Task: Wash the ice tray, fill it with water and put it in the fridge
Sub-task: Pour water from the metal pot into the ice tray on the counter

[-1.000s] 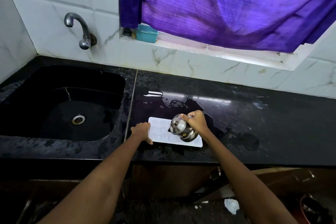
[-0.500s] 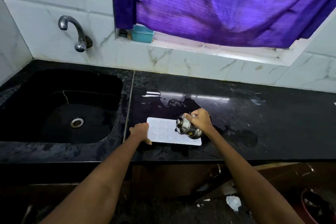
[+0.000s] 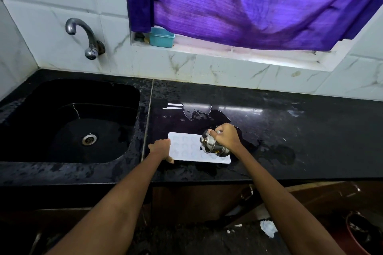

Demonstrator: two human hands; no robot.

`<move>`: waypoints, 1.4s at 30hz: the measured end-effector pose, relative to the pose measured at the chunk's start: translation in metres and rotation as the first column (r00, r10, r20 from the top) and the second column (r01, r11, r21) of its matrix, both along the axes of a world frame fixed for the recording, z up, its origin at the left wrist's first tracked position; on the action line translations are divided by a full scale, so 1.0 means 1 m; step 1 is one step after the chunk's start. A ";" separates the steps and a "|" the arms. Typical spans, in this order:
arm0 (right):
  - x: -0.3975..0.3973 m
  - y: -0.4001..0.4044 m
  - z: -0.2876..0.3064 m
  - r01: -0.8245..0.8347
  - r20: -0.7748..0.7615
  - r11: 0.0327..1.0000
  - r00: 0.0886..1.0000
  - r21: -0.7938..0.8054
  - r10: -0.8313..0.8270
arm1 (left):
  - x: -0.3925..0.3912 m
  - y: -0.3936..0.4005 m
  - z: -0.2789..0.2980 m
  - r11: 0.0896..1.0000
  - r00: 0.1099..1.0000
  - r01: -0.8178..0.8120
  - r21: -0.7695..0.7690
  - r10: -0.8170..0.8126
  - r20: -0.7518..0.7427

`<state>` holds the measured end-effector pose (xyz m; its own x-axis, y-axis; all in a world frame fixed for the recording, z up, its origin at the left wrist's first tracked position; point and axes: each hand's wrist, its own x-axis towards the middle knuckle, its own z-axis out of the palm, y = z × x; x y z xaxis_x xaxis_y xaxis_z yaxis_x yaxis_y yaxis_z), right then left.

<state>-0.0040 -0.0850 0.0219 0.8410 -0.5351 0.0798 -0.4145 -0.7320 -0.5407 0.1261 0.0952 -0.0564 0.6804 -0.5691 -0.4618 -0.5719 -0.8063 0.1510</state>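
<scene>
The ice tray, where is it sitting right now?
In the head view, the white ice tray lies flat on the wet black countertop, just right of the sink. The left hand holds its left end; the right hand tilts a steel pot over it.

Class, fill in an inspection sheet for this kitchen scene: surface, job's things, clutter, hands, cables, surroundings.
Surface: black countertop, wet, puddles.
Job's things: white ice tray flat on the counter; steel jug tilted over its right end.
Clutter: teal box on the sill.
Hands: left hand holds the tray's left edge; right hand grips the jug.
Cables: nothing seen.
Surroundings: black sink, tap, purple curtain, white tiles.
</scene>
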 end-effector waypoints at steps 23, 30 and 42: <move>-0.017 -0.033 0.008 0.130 0.117 0.981 0.982 0.144 -0.147 | 0.001 -0.003 -0.001 1.000 1.000 -0.011 0.011 0.011 0.002; -0.023 -0.026 0.001 0.111 0.061 0.992 0.991 0.064 -0.115 | 0.000 -0.003 0.001 1.000 1.000 -0.011 0.009 0.011 0.008; -0.025 -0.022 0.000 0.057 0.024 0.998 0.998 -0.017 -0.057 | 0.000 -0.003 0.000 1.000 1.000 -0.023 0.016 0.023 0.005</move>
